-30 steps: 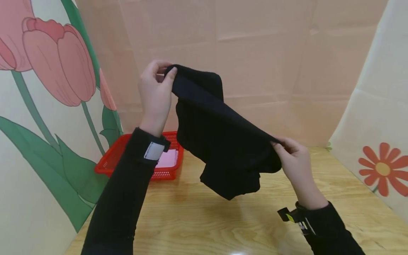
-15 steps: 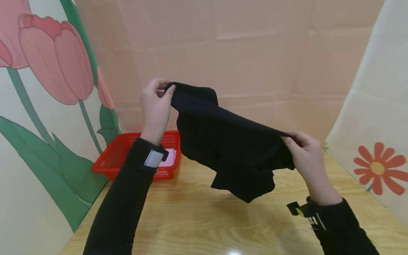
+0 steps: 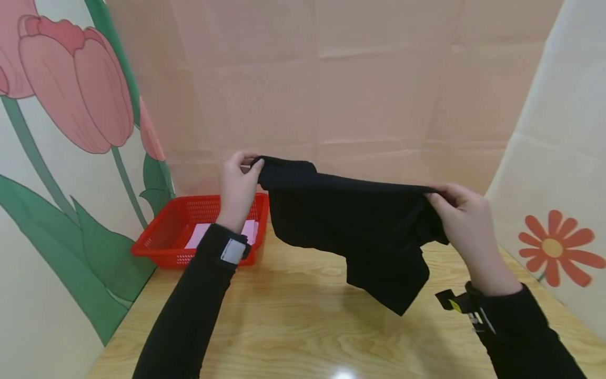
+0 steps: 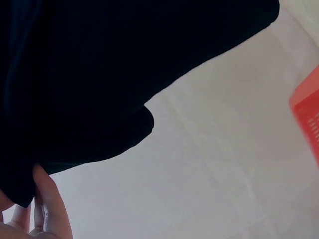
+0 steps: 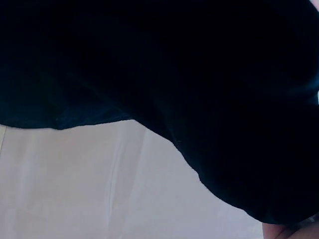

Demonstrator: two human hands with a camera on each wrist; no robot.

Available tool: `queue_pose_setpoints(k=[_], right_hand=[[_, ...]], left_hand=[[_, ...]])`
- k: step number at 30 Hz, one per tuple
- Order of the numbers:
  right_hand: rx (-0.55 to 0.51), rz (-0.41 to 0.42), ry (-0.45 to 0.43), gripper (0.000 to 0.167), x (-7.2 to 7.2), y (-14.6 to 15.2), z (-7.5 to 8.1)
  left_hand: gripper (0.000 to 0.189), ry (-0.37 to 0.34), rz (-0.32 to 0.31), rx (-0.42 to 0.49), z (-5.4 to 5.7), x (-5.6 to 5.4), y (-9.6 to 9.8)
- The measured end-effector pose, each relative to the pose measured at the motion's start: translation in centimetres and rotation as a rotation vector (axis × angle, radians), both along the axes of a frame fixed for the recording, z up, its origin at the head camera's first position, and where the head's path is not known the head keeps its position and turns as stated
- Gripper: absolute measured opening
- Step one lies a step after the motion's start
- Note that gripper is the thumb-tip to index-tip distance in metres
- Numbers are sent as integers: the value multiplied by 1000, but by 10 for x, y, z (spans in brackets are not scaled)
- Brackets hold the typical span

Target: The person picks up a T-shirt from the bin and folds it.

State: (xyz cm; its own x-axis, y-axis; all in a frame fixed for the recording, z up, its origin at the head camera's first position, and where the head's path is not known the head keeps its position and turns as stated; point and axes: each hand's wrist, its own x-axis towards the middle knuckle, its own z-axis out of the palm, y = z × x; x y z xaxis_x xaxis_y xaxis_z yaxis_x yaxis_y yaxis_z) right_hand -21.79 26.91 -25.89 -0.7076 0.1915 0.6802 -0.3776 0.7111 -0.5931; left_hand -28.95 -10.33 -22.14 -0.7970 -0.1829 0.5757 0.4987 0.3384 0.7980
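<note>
A black piece of clothing (image 3: pixel 350 221) hangs in the air above the table, stretched between both hands; its exact kind is unclear. My left hand (image 3: pixel 238 195) pinches its upper left corner between thumb and fingers. At the upper right corner, my right hand (image 3: pixel 468 231) pinches the fabric the same way. The top edge runs nearly level, and a loose part dangles lower on the right. Dark fabric (image 4: pixel 99 74) fills much of the left wrist view, with the left fingers (image 4: pixel 52 204) at its corner. In the right wrist view, the fabric (image 5: pixel 199 74) hides most of the right hand.
A red plastic basket (image 3: pixel 165 258) stands on the wooden table (image 3: pixel 284 321) at the back left, partly behind the left forearm. Flat pale pink pieces (image 3: pixel 196 236) lie in it. A peach backdrop (image 3: pixel 369 95) rises behind, with flower-patterned panels on both sides.
My left hand has come down, bringing the garment's top edge from steeply slanted to nearly level. The right hand has moved right and slightly up. Both keep their grip.
</note>
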Motion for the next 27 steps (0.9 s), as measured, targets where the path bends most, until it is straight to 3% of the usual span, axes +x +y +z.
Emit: queue_pose_setpoints(k=[5,13,22,27], right_hand=[[8,4,-92,28,-5,-3,-1],[55,85,-183,28,-17,-15,-10],[37,160,-221,27,-32,-31,-32],[4,185,-257,23,-42,-38,-46]], left_hand=[[22,-43,17,-21,-21,-5,3],[18,-126,48,-145,-54,-9,14],[18,-256,-39,-210,-89,-9,31],[19,-277,-64,-223,-107,-12,35]])
